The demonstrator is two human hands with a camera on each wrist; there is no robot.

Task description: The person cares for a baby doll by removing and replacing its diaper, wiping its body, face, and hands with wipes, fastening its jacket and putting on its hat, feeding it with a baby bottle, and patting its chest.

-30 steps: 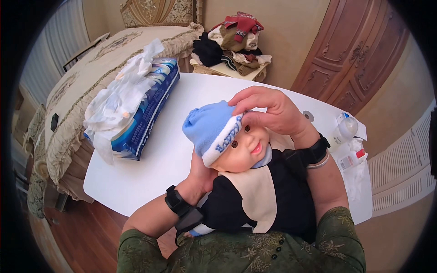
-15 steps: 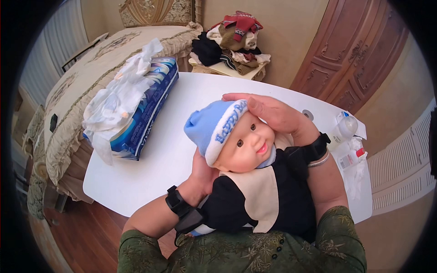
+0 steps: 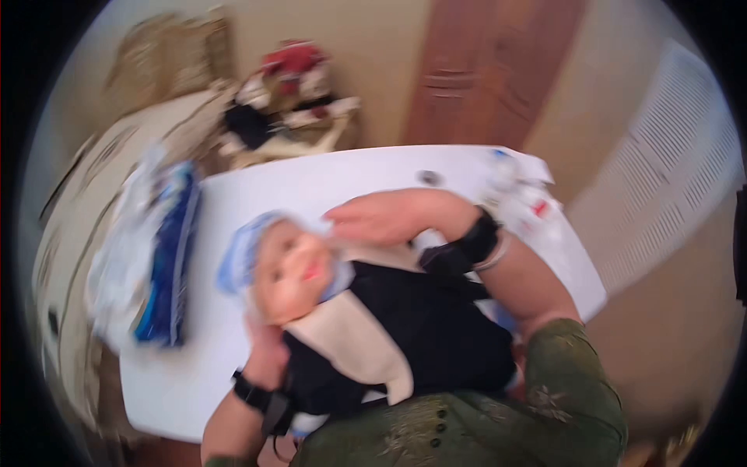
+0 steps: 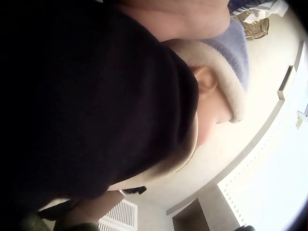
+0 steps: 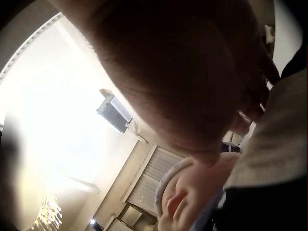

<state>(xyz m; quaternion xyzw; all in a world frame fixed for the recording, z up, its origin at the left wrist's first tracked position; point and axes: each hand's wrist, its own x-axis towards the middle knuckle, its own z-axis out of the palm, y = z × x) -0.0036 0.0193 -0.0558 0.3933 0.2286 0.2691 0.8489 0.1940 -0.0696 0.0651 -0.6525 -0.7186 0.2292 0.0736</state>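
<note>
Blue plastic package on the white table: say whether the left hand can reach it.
Probably, if it lets go: the left hand seems to cradle the blue-capped doll's head, but only white tabletop shows between hand and blue plastic package.

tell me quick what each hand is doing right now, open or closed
left hand: under the doll's head; fingers hidden, so open or closed can't be told
right hand: open, fingers straight, beside the doll's head

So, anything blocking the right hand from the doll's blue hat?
Nothing visible between the right hand and the blue hat; the fingertips are close beside the doll's head. Blur hides any contact.
</note>
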